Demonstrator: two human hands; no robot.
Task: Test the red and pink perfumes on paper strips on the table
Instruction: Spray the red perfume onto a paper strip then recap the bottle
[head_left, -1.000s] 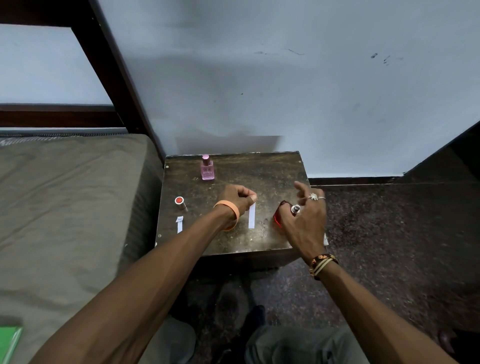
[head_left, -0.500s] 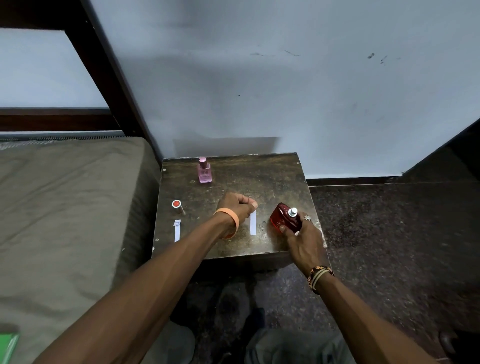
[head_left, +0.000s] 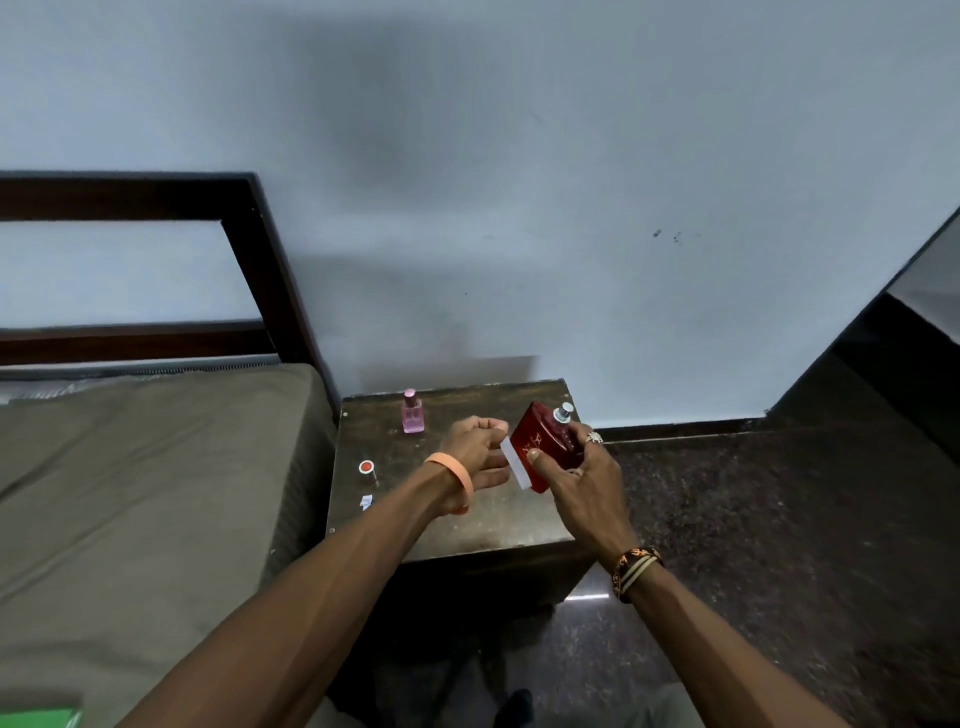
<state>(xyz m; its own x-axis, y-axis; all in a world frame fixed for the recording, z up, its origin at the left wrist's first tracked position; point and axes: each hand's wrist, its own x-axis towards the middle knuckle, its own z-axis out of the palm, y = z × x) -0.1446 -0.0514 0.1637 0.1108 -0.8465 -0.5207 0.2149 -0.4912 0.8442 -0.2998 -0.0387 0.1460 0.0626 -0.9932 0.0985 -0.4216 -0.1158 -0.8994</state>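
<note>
My right hand (head_left: 582, 480) grips the red perfume bottle (head_left: 545, 441), lifted off the dark table (head_left: 467, 530) and tilted, its silver nozzle bare at the upper right. My left hand (head_left: 478, 452) pinches a white paper strip (head_left: 515, 464) and holds it against the left side of the red bottle. The pink perfume bottle (head_left: 412, 413) stands upright at the table's back left, cap on. A red cap (head_left: 367, 469) lies at the table's left, and a second paper strip (head_left: 365, 501) lies just in front of it.
A bed with a brown mattress (head_left: 145, 493) and dark wooden headboard (head_left: 260, 249) adjoins the table's left side. The wall (head_left: 519, 182) is right behind the table. Dark speckled floor (head_left: 779, 519) spreads to the right. A green object (head_left: 39, 719) sits at the bottom left.
My right hand has lifted the red bottle off the table and tilted it. My left hand has picked up the paper strip and raised it to the bottle. The camera view tilted upward.
</note>
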